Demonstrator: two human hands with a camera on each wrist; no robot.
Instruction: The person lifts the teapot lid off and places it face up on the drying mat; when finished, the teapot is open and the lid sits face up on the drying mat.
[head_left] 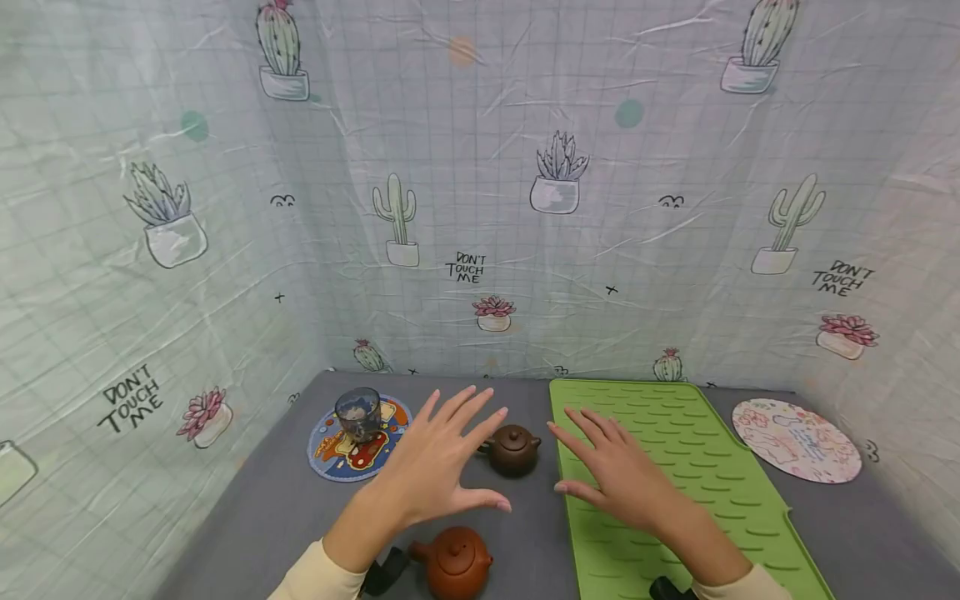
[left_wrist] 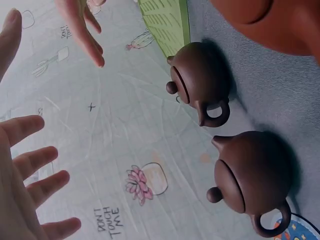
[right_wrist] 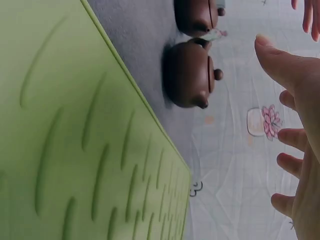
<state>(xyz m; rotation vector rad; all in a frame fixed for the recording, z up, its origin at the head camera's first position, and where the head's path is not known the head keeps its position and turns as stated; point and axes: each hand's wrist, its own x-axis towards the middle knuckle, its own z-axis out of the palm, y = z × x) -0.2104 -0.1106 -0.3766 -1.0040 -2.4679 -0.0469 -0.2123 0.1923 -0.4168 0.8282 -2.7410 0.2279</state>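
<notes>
Both hands hover over the table with fingers spread and nothing in them. My left hand (head_left: 431, 471) is above and between a reddish clay teapot (head_left: 457, 565) at the front and a dark brown teapot (head_left: 513, 452) farther back. A second dark brown teapot (left_wrist: 255, 172) shows in the left wrist view; in the head view my left hand hides it. My right hand (head_left: 618, 479) hangs over the left part of a green ridged mat (head_left: 690, 433), its thumb toward the left hand. All three teapots have their lids on.
At the back left, a dark see-through glass (head_left: 358, 414) stands on a round blue patterned placemat (head_left: 330, 467). A round pink-and-white patterned mat (head_left: 798, 442) lies right of the green mat. A cactus-printed curtain (head_left: 487, 167) closes off the back and sides of the grey table (head_left: 262, 517).
</notes>
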